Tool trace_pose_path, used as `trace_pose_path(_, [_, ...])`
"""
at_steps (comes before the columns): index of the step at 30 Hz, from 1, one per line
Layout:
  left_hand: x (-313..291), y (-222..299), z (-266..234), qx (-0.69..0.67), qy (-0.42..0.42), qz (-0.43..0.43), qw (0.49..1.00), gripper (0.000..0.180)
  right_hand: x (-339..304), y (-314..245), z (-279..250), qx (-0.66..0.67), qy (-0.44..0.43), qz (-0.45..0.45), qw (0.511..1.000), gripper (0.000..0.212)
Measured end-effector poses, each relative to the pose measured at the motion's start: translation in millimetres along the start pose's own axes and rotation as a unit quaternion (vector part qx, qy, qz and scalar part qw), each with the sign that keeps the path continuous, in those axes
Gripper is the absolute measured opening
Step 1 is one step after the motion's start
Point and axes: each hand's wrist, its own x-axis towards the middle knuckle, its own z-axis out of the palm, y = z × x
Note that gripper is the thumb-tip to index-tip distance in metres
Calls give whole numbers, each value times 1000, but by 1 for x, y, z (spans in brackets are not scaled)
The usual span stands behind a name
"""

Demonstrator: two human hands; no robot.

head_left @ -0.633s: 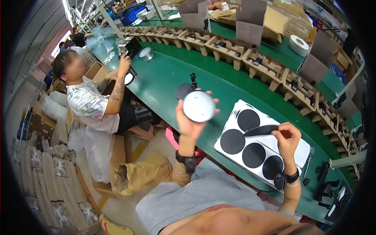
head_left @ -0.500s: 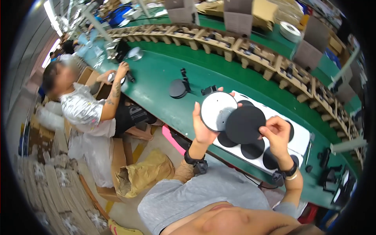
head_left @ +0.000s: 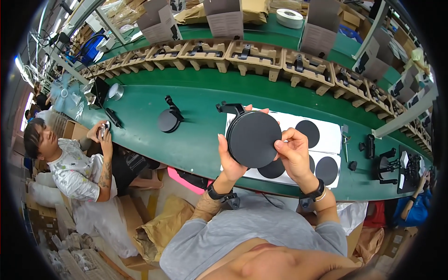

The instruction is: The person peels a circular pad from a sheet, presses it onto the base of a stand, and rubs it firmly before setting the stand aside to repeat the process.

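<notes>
My left hand [head_left: 229, 163] grips a round base from below and its left side; a short black arm [head_left: 229, 108] sticks out of the base. A thin black round pad [head_left: 254, 139] lies over the face of that base and hides the white surface. With thumb and fingers my right hand [head_left: 296, 153] holds the right edge of the pad. Underneath both hands a white sheet [head_left: 332, 145] carries several black round pads, one of them a pad [head_left: 326, 171] at the near right. To the left, a similar black round base [head_left: 169, 121] with an arm rests on the green table.
Cardboard trays [head_left: 254, 60] holding black parts line the table's far side. At the left a co-worker [head_left: 77, 163] handles a small object. A tool [head_left: 113, 118] lies near them. Black stands [head_left: 387, 165] occupy the right end of the green table [head_left: 196, 149].
The black pad has moved left from beside the white face and now covers it. My right hand has come closer to my left. The view has turned, showing more of the right side.
</notes>
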Motion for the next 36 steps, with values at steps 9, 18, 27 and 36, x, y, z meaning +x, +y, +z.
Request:
trace_pose_path(9, [1,5,1,-6,-32,4,999,89,0,2,8,-17,13,-13,1000,10])
trace_pose_path(18, [0,13,-2,-32,-52,-11,998,90,-5,5,16,-84,22,-54,995,13])
trace_pose_path(27, [-6,10,-15,28,-35,22,999,88,12,1,20,-233,56,-5,971,23])
trace_pose_path(36, [-5,11,-29,-91,27,48,994,80,16,1,24,-575,26,-403,711,41])
